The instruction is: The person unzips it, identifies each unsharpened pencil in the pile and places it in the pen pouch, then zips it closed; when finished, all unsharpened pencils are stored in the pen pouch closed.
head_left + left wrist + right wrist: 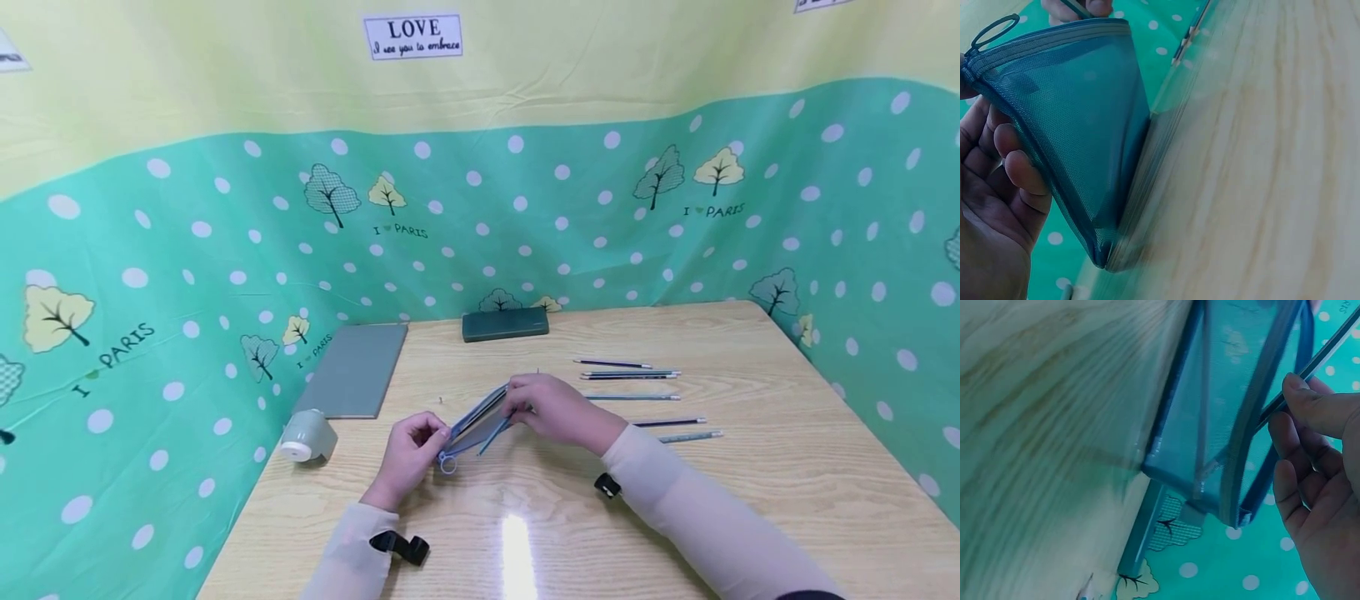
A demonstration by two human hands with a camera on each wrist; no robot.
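Observation:
A blue mesh zip pouch [477, 425] stands upright on the table with its zipper undone. My left hand [411, 454] grips its near left corner, beside the round zip pull [448, 464]. In the left wrist view, curled fingers [1022, 172] lie along the pouch's side. My right hand [551, 408] is at the pouch's other end and pinches a slim pencil [1329, 353] between thumb and fingers. That pencil slants through the zipper opening, and its lower part shows through the mesh in the right wrist view.
Several pencils [632, 377] lie roughly parallel to the right, beyond my right forearm. A dark green case [506, 326] sits by the back curtain. To the left are a flat grey board [354, 371] and a small pale rounded device [309, 435].

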